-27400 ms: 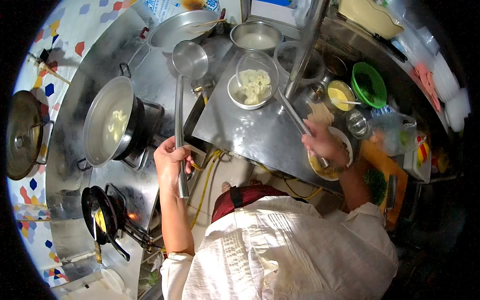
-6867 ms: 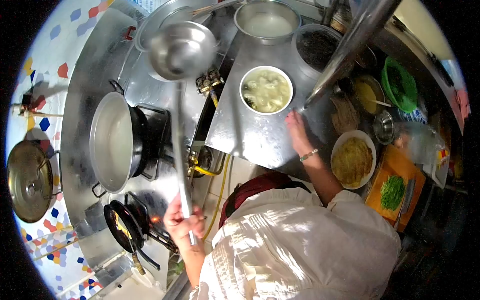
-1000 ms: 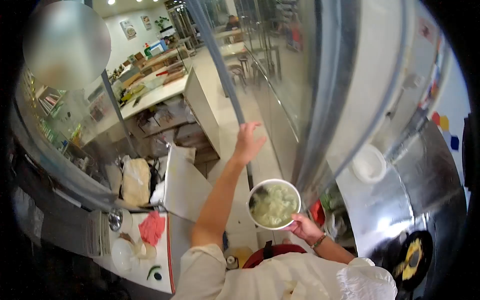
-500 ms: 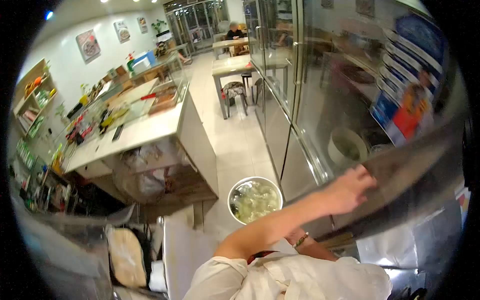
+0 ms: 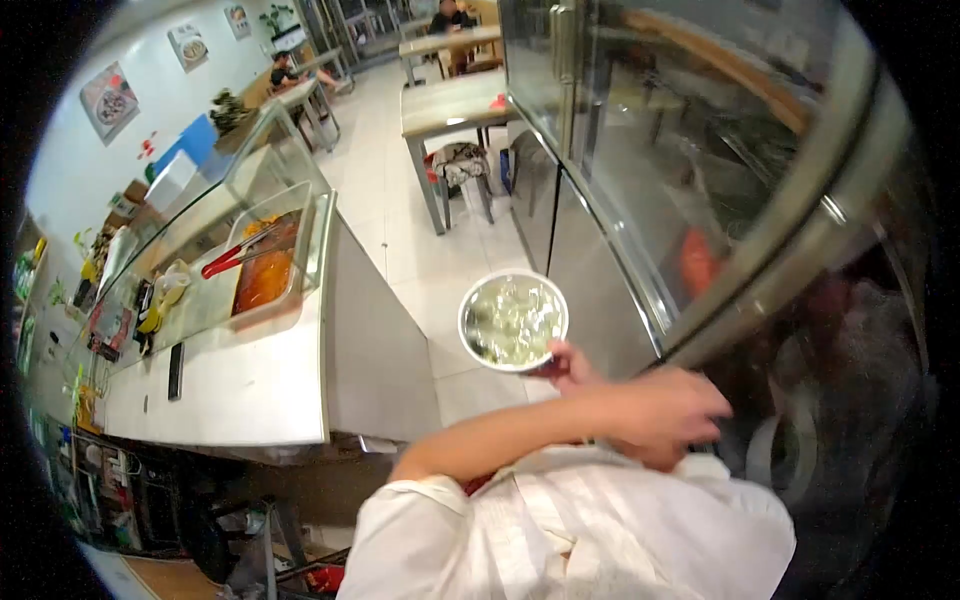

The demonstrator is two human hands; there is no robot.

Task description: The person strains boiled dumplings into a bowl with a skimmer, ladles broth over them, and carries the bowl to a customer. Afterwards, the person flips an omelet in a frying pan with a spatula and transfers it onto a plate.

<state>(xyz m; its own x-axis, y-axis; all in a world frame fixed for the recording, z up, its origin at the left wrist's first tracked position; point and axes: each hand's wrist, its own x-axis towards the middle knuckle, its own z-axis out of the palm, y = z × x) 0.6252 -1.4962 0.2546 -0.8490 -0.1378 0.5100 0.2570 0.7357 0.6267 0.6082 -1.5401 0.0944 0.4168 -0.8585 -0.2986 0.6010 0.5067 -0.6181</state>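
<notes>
A white round bowl (image 5: 513, 321) of clear soup with pale, glossy pieces in it hangs over the floor, close to level. My right hand (image 5: 568, 366) grips its lower right rim, and the forearm behind that hand is hidden beneath my left arm. My left arm crosses my chest to the right. At its end my left hand (image 5: 675, 412) is by the glass door (image 5: 780, 240), apart from the bowl. Its fingers are loosely bent and slightly blurred, with nothing visible in them.
A white counter (image 5: 240, 400) on the left carries a tray (image 5: 270, 270) of orange-red food, red-handled tongs (image 5: 225, 262) and a phone (image 5: 176, 371). Ahead, a tiled aisle (image 5: 400, 240) passes a table (image 5: 450, 105) with a stool (image 5: 462, 165). Seated people are farther back.
The bowl has risen in view, and the right hand on its rim has come into sight. My left hand has drawn down and back from the door's edge. The view has moved forward.
</notes>
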